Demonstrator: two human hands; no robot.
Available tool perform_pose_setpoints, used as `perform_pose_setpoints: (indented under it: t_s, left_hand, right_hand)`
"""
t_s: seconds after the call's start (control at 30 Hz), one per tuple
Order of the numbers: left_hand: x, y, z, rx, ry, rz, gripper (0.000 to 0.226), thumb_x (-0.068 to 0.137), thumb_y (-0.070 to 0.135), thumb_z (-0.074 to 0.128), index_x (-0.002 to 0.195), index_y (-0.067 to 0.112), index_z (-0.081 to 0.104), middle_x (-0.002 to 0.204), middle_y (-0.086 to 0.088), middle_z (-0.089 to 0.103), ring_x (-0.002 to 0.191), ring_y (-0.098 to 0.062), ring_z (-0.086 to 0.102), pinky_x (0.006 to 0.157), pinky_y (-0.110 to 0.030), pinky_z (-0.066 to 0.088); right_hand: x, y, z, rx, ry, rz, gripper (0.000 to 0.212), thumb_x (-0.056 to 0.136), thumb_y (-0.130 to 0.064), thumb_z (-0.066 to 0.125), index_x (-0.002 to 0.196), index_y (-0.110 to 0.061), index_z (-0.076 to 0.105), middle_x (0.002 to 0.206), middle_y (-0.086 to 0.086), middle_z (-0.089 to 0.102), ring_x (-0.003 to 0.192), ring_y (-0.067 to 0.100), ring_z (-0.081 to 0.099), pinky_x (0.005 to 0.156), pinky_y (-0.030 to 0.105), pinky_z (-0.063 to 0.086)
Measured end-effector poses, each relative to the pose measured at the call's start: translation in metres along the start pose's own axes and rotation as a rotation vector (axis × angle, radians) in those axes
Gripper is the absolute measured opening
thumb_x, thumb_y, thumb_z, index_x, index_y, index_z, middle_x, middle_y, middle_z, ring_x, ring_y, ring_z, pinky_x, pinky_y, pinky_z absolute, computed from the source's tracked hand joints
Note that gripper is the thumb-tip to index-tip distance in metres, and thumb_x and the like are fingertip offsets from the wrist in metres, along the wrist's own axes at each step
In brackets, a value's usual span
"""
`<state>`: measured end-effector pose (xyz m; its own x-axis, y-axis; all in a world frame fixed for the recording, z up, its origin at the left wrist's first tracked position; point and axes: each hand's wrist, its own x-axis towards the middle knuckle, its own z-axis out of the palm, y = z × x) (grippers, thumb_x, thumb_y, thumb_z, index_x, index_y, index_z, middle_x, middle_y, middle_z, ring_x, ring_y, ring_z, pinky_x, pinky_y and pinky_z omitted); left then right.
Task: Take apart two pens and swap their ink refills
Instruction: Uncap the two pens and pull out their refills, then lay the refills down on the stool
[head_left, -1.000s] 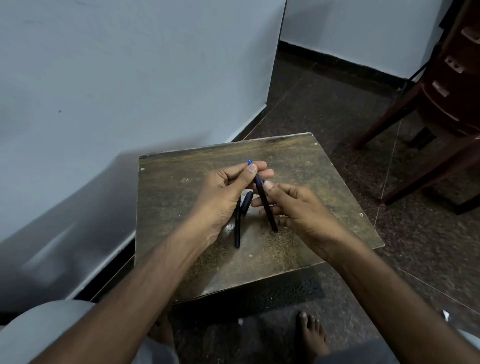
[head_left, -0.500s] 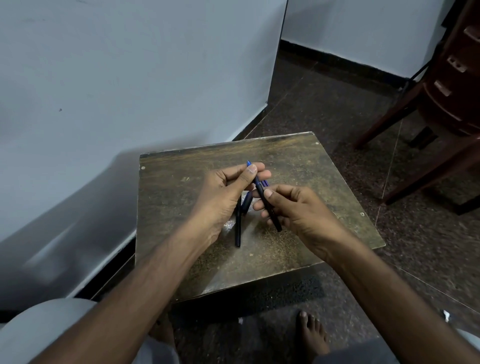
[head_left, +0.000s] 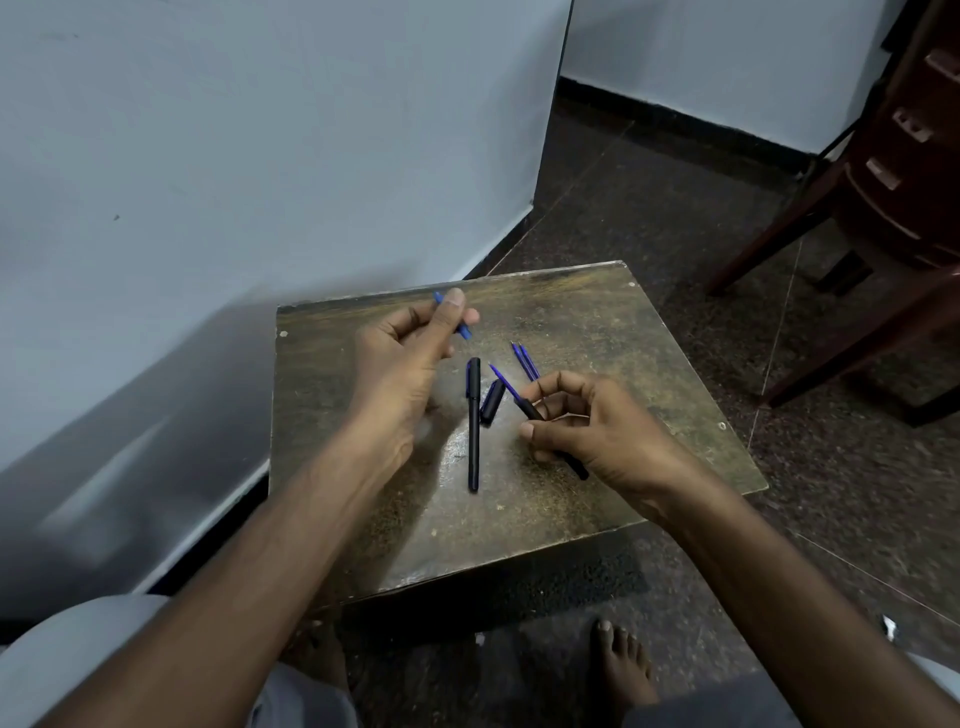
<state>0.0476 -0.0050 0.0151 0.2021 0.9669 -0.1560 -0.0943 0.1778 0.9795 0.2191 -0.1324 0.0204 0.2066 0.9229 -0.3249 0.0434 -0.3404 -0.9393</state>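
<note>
My left hand (head_left: 410, 358) pinches a small blue pen tip piece (head_left: 464, 330) above the far left of the small wooden table (head_left: 597, 312). My right hand (head_left: 587, 431) grips a black pen barrel (head_left: 574, 464) with a blue refill (head_left: 503, 382) sticking out of its far end. A whole capped black pen (head_left: 474, 426) lies on the table between my hands. A loose black cap (head_left: 492, 401) rests beside it. Two blue refills (head_left: 525, 359) lie side by side just beyond my right hand.
A pale wall runs along the left of the table. Dark brown stacked chairs (head_left: 893, 197) stand at the far right on the speckled floor. My bare foot (head_left: 621, 665) shows below the table's near edge.
My hands have pulled apart. The left hand moved up and left with the blue tip piece; the right hand drew the barrel back, exposing the refill.
</note>
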Motion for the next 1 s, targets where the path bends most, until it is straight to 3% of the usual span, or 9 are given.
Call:
perform_pose_setpoints:
  t_s: [0.13, 0.23, 0.47, 0.6, 0.7, 0.77, 0.87, 1.0]
  left_hand:
    - [0.002, 0.003, -0.008, 0.087, 0.003, 0.01, 0.021, 0.103, 0.038, 0.073, 0.103, 0.019, 0.082, 0.092, 0.01, 0.084, 0.066, 0.004, 0.059, 0.062, -0.014, 0.046]
    - [-0.007, 0.0, -0.004, 0.279, -0.114, 0.029, 0.025, 0.106, 0.037, 0.069, 0.097, 0.019, 0.083, 0.089, 0.007, 0.083, 0.064, 0.006, 0.06, 0.066, -0.02, 0.049]
    - [-0.022, -0.001, 0.004, 0.467, -0.282, 0.048, 0.014, 0.095, 0.042, 0.083, 0.094, 0.03, 0.088, 0.084, 0.005, 0.085, 0.064, 0.001, 0.07, 0.064, -0.021, 0.057]
    - [-0.023, -0.002, 0.001, 0.559, -0.313, 0.03, 0.019, 0.093, 0.048, 0.082, 0.09, 0.029, 0.087, 0.08, -0.002, 0.083, 0.065, -0.016, 0.075, 0.075, -0.043, 0.067]
    - [-0.024, -0.004, 0.003, 0.585, -0.312, 0.045, 0.02, 0.093, 0.049, 0.082, 0.088, 0.03, 0.086, 0.078, 0.0, 0.083, 0.076, -0.022, 0.079, 0.077, -0.039, 0.067]
    - [-0.024, -0.005, 0.004, 0.591, -0.31, 0.056, 0.019, 0.093, 0.049, 0.082, 0.088, 0.03, 0.085, 0.077, 0.002, 0.083, 0.075, -0.02, 0.079, 0.078, -0.037, 0.067]
    - [-0.024, -0.006, 0.005, 0.599, -0.303, 0.086, 0.018, 0.094, 0.046, 0.082, 0.087, 0.03, 0.085, 0.076, 0.001, 0.082, 0.07, -0.018, 0.078, 0.07, -0.029, 0.065]
    - [-0.025, -0.006, 0.007, 0.606, -0.313, 0.084, 0.017, 0.095, 0.047, 0.081, 0.089, 0.031, 0.084, 0.07, 0.015, 0.078, 0.056, 0.003, 0.068, 0.054, -0.008, 0.05]
  right_hand:
    - [0.002, 0.004, -0.002, -0.031, 0.043, -0.017, 0.019, 0.097, 0.003, 0.074, 0.107, -0.013, 0.073, 0.08, 0.0, 0.068, 0.06, 0.003, 0.065, 0.056, 0.016, 0.052]
    - [0.006, 0.005, -0.002, 0.043, 0.1, -0.016, 0.017, 0.098, 0.001, 0.074, 0.107, -0.013, 0.072, 0.075, 0.001, 0.071, 0.058, 0.008, 0.064, 0.057, 0.018, 0.053]
    - [0.011, 0.006, -0.003, 0.198, 0.154, -0.046, 0.008, 0.099, -0.006, 0.075, 0.106, -0.008, 0.069, 0.076, 0.002, 0.078, 0.064, 0.008, 0.069, 0.058, 0.021, 0.056]
    - [0.01, 0.005, -0.015, 0.032, 0.269, -0.035, 0.006, 0.104, -0.018, 0.071, 0.102, -0.013, 0.071, 0.077, 0.0, 0.077, 0.065, 0.01, 0.066, 0.061, 0.027, 0.055]
    - [0.013, 0.005, -0.024, -0.359, 0.418, -0.06, 0.011, 0.104, -0.024, 0.068, 0.095, -0.019, 0.073, 0.082, 0.0, 0.077, 0.073, 0.017, 0.071, 0.069, 0.037, 0.055]
    - [0.016, 0.004, -0.029, -0.572, 0.51, -0.076, 0.012, 0.1, -0.026, 0.067, 0.092, -0.02, 0.072, 0.074, -0.006, 0.072, 0.071, 0.014, 0.067, 0.065, 0.031, 0.047]
    - [0.022, 0.0, -0.035, -0.659, 0.611, -0.041, 0.013, 0.098, -0.03, 0.063, 0.088, -0.023, 0.068, 0.072, -0.01, 0.067, 0.08, 0.022, 0.069, 0.066, 0.032, 0.043]
    - [0.028, -0.002, -0.041, -0.795, 0.738, 0.043, 0.02, 0.1, -0.05, 0.056, 0.103, -0.035, 0.068, 0.096, -0.001, 0.074, 0.103, 0.035, 0.071, 0.075, 0.037, 0.041]
